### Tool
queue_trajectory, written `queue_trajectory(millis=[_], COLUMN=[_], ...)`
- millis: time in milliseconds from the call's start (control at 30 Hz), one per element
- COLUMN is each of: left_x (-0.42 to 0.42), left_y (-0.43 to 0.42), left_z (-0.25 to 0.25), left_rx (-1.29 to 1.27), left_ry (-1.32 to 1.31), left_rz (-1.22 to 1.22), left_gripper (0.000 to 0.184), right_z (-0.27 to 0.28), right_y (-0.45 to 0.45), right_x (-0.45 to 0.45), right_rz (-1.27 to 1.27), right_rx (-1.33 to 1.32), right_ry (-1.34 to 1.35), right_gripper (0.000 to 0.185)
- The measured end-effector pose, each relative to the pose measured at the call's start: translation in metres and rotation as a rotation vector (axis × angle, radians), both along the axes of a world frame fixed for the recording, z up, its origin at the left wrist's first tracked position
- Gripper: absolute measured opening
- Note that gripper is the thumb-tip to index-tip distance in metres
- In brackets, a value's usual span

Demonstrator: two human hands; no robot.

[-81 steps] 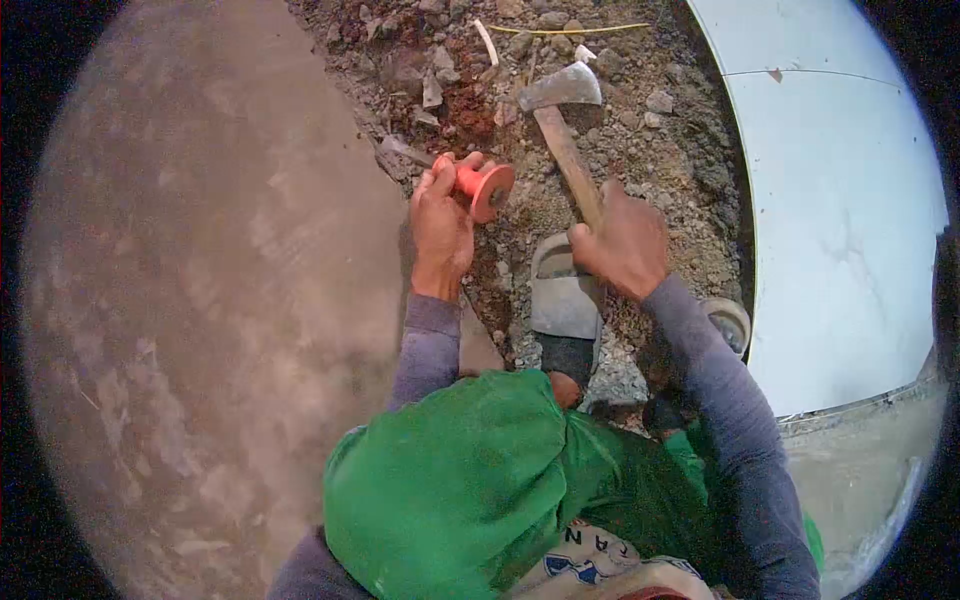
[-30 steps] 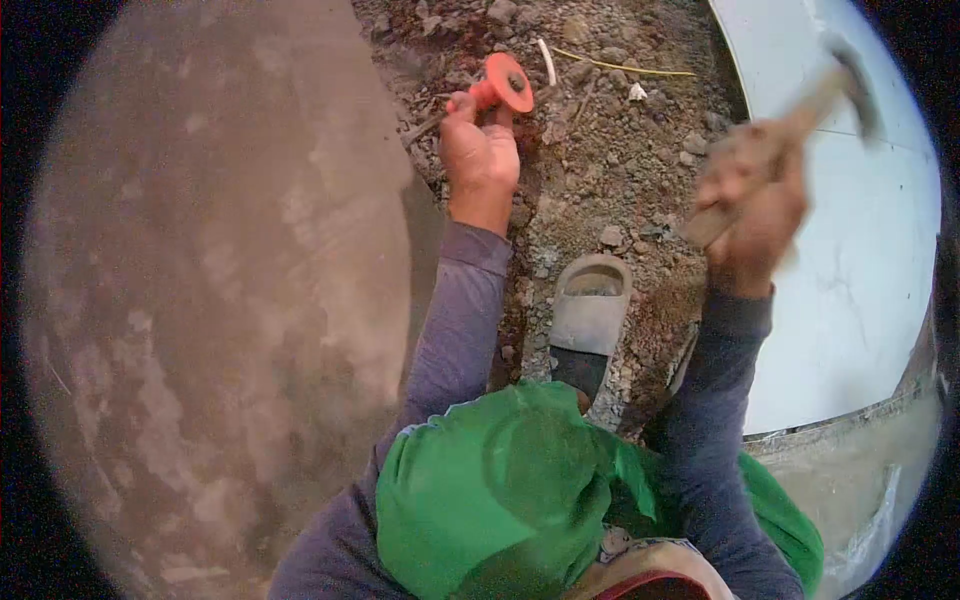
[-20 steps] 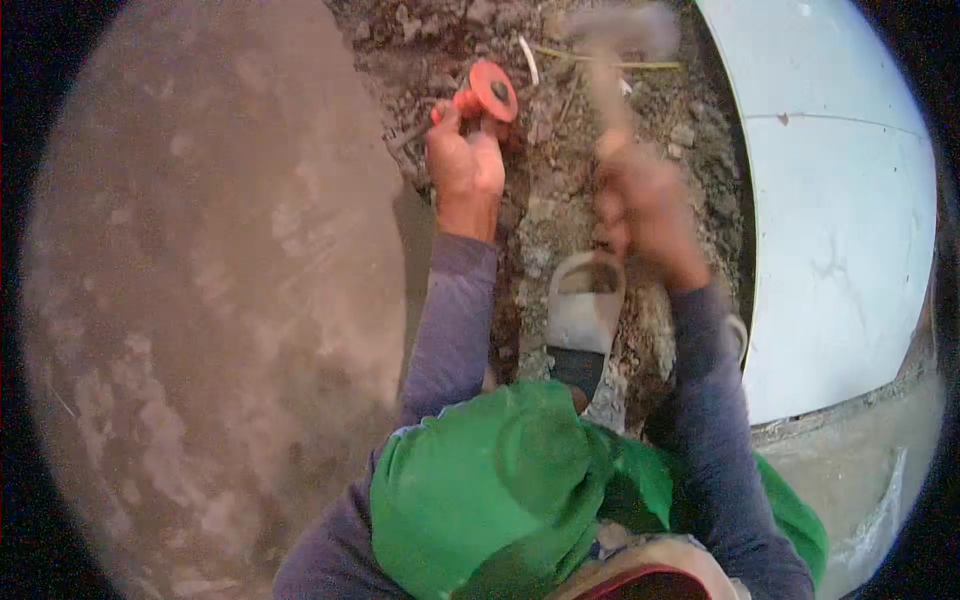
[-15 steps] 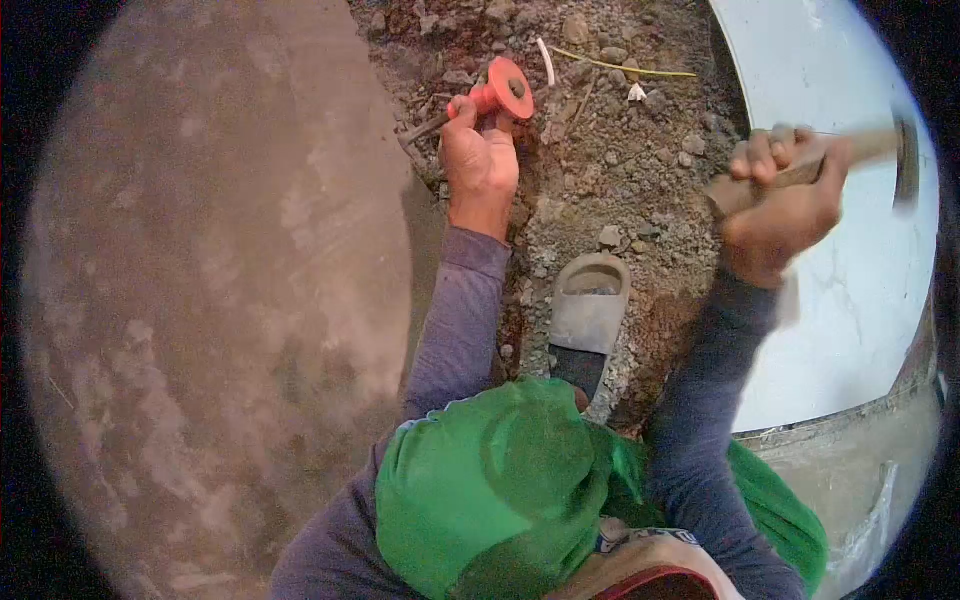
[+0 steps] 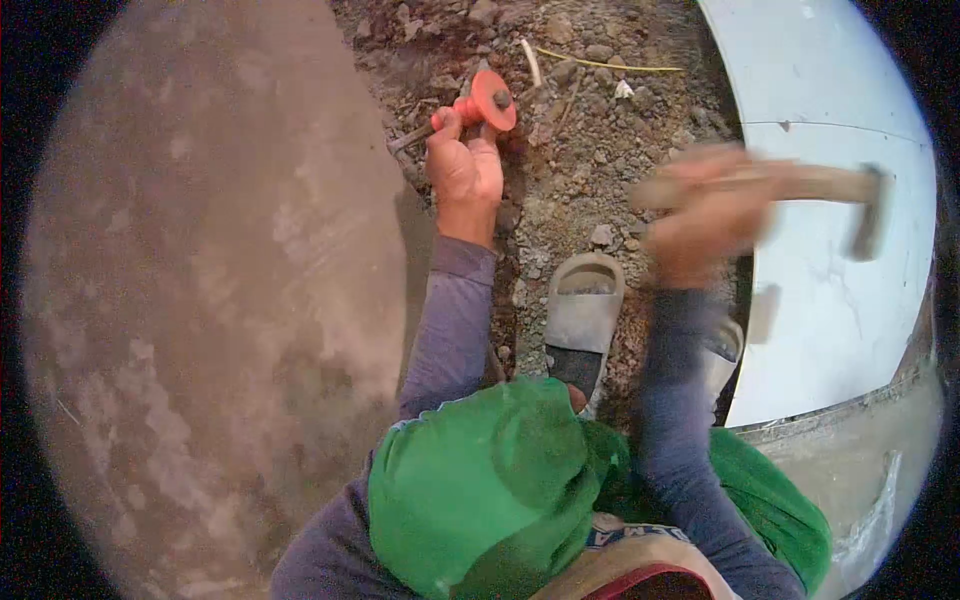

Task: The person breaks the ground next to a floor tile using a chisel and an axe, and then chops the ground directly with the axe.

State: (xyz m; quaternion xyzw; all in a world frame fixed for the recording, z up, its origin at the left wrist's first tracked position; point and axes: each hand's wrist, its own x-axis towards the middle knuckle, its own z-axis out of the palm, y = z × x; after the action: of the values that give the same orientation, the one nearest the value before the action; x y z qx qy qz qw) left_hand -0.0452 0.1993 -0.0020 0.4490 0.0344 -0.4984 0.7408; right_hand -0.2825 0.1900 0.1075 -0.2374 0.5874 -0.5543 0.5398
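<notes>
My left hand is closed around a chisel with a round orange-red hand guard. The chisel lies tilted low, its metal shaft pointing left to the edge of the concrete slab; whether the tip touches it I cannot tell. Over the rubble on the right, my right hand, smeared by motion, grips the wooden handle of a hammer. The hammer's head is at the far right, above a white panel and apart from the chisel.
Broken stones and soil fill a strip between the slab and the white panel. A yellow strand and a short white piece lie there. A grey slide sandal is on my foot, below green-clad knees.
My right hand has swung left and slightly down with the hammer. The left hand and chisel appear slightly lower and further left, as the whole view has shifted a little.
</notes>
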Motion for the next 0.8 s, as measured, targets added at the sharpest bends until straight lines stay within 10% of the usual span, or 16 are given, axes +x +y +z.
queue_trajectory(millis=[100, 167, 233, 400, 467, 533, 800], left_x=[0.006, -0.014, -0.009, 0.004, -0.002, -0.004, -0.006], left_y=[0.006, 0.012, 0.007, 0.01, 0.002, 0.011, 0.005], left_z=[-0.01, 0.019, 0.021, 0.01, 0.013, 0.017, 0.028], left_rx=[0.021, 0.094, 0.007, 0.014, 0.001, 0.134, 0.013], left_ry=[0.075, -0.044, -0.257, 0.002, -0.044, -0.076, 0.066], left_rz=[-0.014, -0.05, -0.363, 0.011, -0.019, -0.074, 0.01], left_gripper=[0.01, 0.011, 0.014, 0.014, 0.014, 0.008, 0.013], right_z=[-0.069, -0.088, -0.072, -0.085, -0.097, -0.041, 0.001], right_y=[0.063, 0.057, 0.034, 0.036, 0.087, 0.095, 0.007], right_x=[0.066, 0.067, 0.02, -0.009, 0.035, 0.083, -0.032], right_rz=[0.822, 0.895, 0.506, 0.147, 0.366, 0.884, 0.242], right_rx=[-0.099, -0.337, -0.446, -0.541, -0.391, 0.248, -0.181], right_ry=[0.498, 0.746, 0.693, 0.068, 0.612, 0.214, 0.117], right_gripper=[0.021, 0.018, 0.019, 0.02, 0.022, 0.029, 0.042])
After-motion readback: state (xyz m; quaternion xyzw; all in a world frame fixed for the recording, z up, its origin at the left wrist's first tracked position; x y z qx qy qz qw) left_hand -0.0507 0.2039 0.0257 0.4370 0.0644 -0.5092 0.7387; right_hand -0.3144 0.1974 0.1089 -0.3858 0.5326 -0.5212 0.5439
